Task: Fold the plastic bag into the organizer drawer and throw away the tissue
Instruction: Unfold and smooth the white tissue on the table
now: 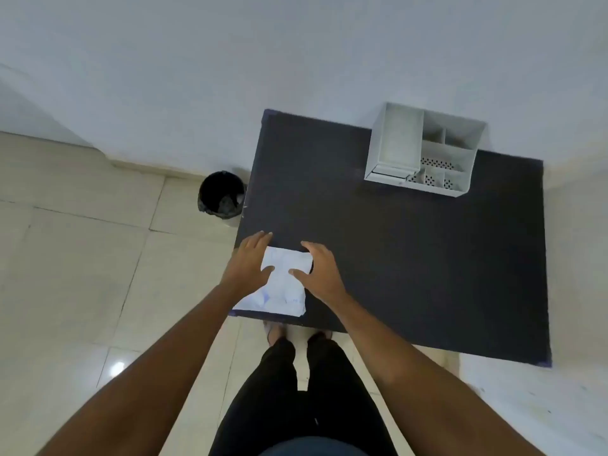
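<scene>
A white plastic bag (279,287), folded into a narrow strip, lies flat at the near left corner of the dark table (411,258). My left hand (248,261) rests flat on its left side and my right hand (317,268) on its right side, fingers spread, both pressing it down. The white organizer (424,149) with several compartments and a low drawer at its front left stands at the table's far right. A black-lined trash bin (222,197) sits on the floor by the table's left edge. No tissue is visible on the table.
A pale wall runs behind the table and the bin. Beige floor tiles spread to the left and right of the table. My legs and feet stand at the table's near edge, under the bag.
</scene>
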